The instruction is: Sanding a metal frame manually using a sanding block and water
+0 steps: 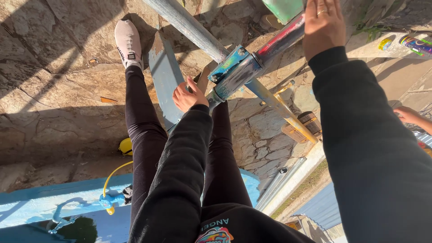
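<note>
Left hand (190, 95) sits against the lower side of a scaffold clamp (235, 69), fingers curled under it; whether they grip a tool or the clamp itself cannot be told, as the sleeve hides the palm. Right hand (323, 24) lies flat, fingers together, on a red-painted tube (282, 39) that runs up from the clamp toward the frame's top. Clamp joins that tube to a grey steel pipe (189, 24) and a yellow-streaked diagonal brace (281, 108). Person stands high on the frame: black-clad legs, one pale shoe (128, 42) planted on the stone wall (54, 85). Below, a blue-painted ledge (40, 202). Another person's hand (407, 114) shows at far right, well apart.
</note>
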